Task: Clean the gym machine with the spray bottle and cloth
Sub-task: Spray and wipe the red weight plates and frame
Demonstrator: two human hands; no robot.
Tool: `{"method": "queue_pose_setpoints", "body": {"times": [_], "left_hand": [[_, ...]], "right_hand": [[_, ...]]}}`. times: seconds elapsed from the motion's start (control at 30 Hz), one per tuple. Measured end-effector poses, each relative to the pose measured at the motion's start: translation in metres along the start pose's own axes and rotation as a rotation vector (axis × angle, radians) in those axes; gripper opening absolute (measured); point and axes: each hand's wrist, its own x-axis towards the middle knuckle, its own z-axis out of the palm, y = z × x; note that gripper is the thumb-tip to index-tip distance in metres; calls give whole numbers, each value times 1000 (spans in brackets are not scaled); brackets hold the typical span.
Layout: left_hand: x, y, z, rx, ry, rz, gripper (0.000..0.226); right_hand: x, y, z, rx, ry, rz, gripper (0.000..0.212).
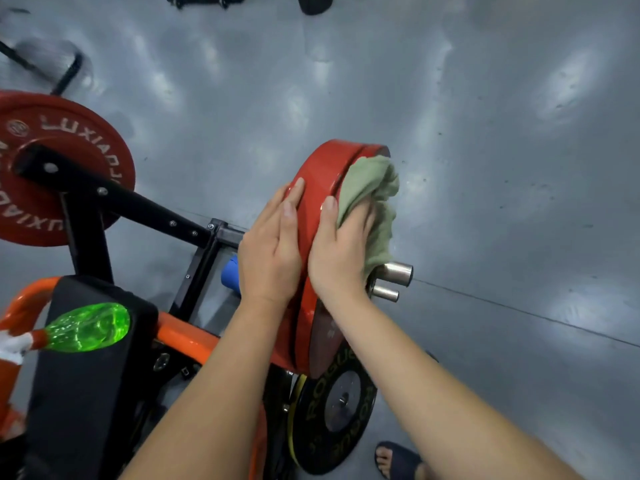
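Bare forearms (pixel 214 393) reach up from the bottom edge, both ending at one weight plate.

Grey floor (pixel 485 133), glossy, fills the upper and right part of the view.

Gym machine (pixel 183 336): orange tube frame with black arms, lower left. Black seat pad (pixel 86 393) on it, near the bottom-left corner.

Second red plate (pixel 52 150) hangs on the machine's far-left arm, white lettering facing the camera.

Red plate (pixel 318 174) at centre, seen edge-on and tilted, loaded on the near arm. Black plate (pixel 336 403) with yellow lettering sits below it, face up toward the camera.

Left hand (pixel 270 247): grip wide, fingers straight and together, laid flat against the plate's inner face with fingertips at the rim. Holds nothing.

Right hand (pixel 341 251): grip closed over the cloth, thumb stretched along the plate's rim, fingers bent over the fabric on the outer face. Fingertips mostly hidden by folds.

Cloth (pixel 374 188): pale green, bunched, pressed to the red plate's outer face and spilling above and right of the hand.

Spray bottle (pixel 86 327): bright green, translucent, lying on its side on top of the seat pad, white and orange nozzle end pointing left. Well apart from both hands.

Two steel pegs (pixel 398 271) stick out just below the cloth.

Blue roller (pixel 231 275) partly hidden behind the left wrist.

Sandalled foot (pixel 394 459) on the floor, bottom right.
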Motion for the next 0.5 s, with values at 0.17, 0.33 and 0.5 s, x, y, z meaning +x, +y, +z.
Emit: {"method": "queue_pose_setpoints", "body": {"times": [0.17, 0.33, 0.5], "left_hand": [[-2, 1, -1, 18, 14, 9, 48], [-1, 4, 0, 19, 15, -4, 49], [-1, 1, 2, -13, 23, -1, 46]], "right_hand": [[-55, 37, 2, 69, -24, -183, 63], [-100, 89, -18, -19, -319, -172, 65], [-44, 38, -46, 264, -413, -31, 65]]}}
